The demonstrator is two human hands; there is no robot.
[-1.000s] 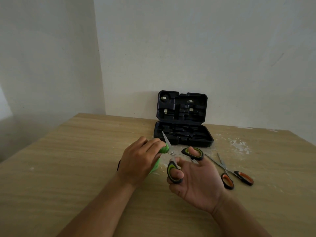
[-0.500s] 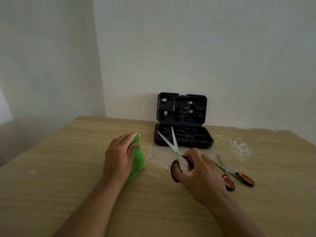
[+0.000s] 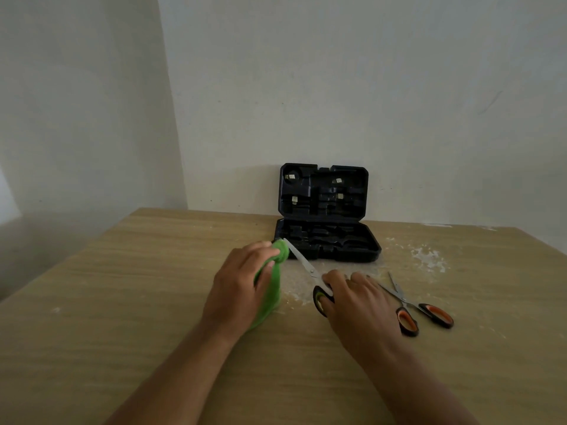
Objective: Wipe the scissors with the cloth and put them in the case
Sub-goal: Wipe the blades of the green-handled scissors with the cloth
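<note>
My right hand [image 3: 359, 302] grips the green-and-black handles of a pair of scissors [image 3: 302, 262], whose blades look closed and point up-left toward the case. My left hand [image 3: 242, 283] holds a bunched green cloth [image 3: 273, 283] whose top end touches the blade tip. The black tool case [image 3: 325, 237] lies open by the wall, lid upright, right behind the blade tip. A second pair of scissors [image 3: 408, 305], with orange-and-black handles, lies on the table to the right of my right hand.
The wooden table [image 3: 122, 302] carries white powdery smears [image 3: 428, 259] right of the case and around the scissors. Walls close the back and left.
The scissor blades have closed from spread apart. My left hand has brought the cloth right and forward up to the blade tip.
</note>
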